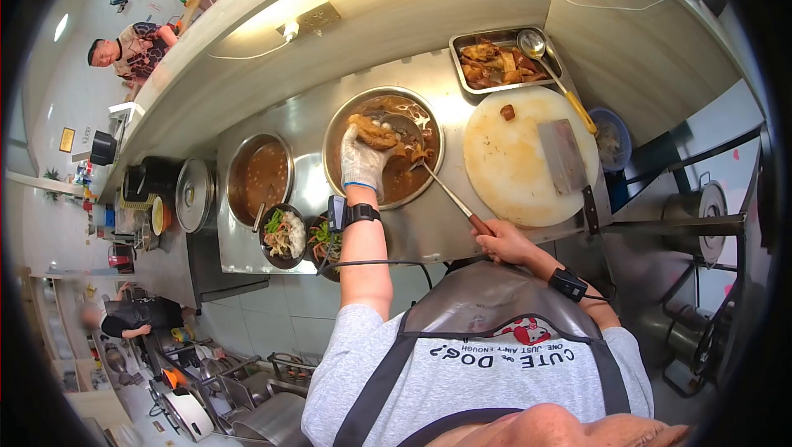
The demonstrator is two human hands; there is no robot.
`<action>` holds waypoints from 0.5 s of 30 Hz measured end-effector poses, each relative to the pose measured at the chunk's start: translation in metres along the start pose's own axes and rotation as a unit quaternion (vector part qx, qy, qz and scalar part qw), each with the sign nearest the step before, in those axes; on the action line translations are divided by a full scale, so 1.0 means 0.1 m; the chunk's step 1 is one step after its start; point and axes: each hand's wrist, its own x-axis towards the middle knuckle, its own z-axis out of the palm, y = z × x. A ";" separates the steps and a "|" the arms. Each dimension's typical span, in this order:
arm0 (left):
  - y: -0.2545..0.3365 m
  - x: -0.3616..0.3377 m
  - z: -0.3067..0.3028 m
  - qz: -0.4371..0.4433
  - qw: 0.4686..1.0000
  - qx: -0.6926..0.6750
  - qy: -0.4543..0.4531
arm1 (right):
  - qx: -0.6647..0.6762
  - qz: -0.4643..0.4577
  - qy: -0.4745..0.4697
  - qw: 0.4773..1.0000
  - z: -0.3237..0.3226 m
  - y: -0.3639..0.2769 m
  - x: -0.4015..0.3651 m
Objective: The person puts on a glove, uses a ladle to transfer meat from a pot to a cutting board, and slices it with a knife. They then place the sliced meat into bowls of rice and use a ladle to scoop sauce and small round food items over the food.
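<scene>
My left hand (364, 160), in a pale knit glove, is closed on a golden-brown piece of braised meat (376, 133) over a round steel pot (332, 170). Dark brown broth and more meat fill that pot. In my right hand (505, 243) is the brown wooden handle of a long metal tool (450, 195). Its thin shaft slants up and left across the pot's rim, and its tip is down among the meat, where its shape is hidden.
Right of the pot, a cleaver (564, 157) lies on a round white chopping board (491, 175) with one small meat piece (507, 112). Behind it, a steel tray (505, 87) of braised meat carries a ladle (554, 72). A second broth pot (259, 179) and a noodle bowl (283, 236) stand left.
</scene>
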 end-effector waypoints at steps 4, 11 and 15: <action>-0.08 0.03 0.18 0.015 0.997 0.072 -0.028 | -0.032 -0.008 -0.011 0.999 0.00 0.00 0.01; -1.22 -0.08 0.89 -0.081 0.923 0.331 -0.180 | -0.046 -0.009 -0.023 0.999 0.01 0.12 0.06; -2.12 0.24 0.75 -0.055 0.880 0.446 -0.151 | -0.030 -0.026 -0.003 0.999 0.02 0.15 0.03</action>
